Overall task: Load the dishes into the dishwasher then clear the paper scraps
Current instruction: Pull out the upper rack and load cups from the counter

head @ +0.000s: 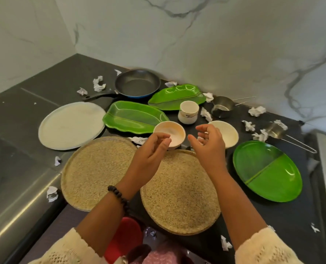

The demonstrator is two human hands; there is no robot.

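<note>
Both my hands hover over the dark counter (67,82) with loosely curled fingers, holding nothing. My left hand (150,149) hangs just in front of a small pink bowl (170,131). My right hand (208,143) partly covers a white bowl (227,133). Two speckled beige round plates lie under my forearms, one on the left (95,168), one on the right (179,193). Around them sit a white round plate (70,124), two green leaf dishes (133,117) (177,96), a green oval divided plate (266,170), a white cup (188,112) and a frying pan (137,83).
Crumpled paper scraps (98,83) lie scattered over the counter, also near the right wall (256,111) and at the front edge (52,193). Two small steel measuring pans (222,106) (274,130) stand at the right. Marble walls close the corner behind. A red item (126,237) sits below the counter edge.
</note>
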